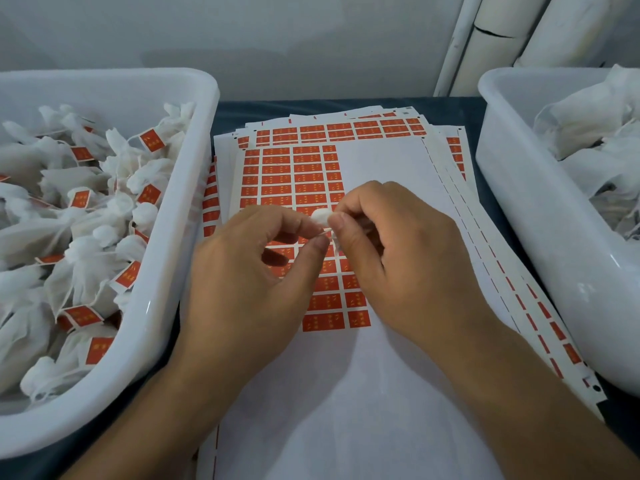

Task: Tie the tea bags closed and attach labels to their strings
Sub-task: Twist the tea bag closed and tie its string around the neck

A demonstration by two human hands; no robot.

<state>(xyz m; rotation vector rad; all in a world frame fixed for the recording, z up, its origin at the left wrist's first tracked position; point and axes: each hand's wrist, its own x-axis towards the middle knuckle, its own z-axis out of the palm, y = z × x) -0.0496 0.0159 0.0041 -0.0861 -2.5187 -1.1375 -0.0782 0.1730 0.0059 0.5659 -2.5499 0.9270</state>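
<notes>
While over label sheet (304,181), tea bag (320,217) pinched between both hands' fingers (341,225).

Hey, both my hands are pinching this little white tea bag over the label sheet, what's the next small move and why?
Probably draw the string tight. Your left hand and right hand both pinch the tea bag above the label sheet, and no red label shows on it yet, unlike the finished bags in the left bin.
</notes>
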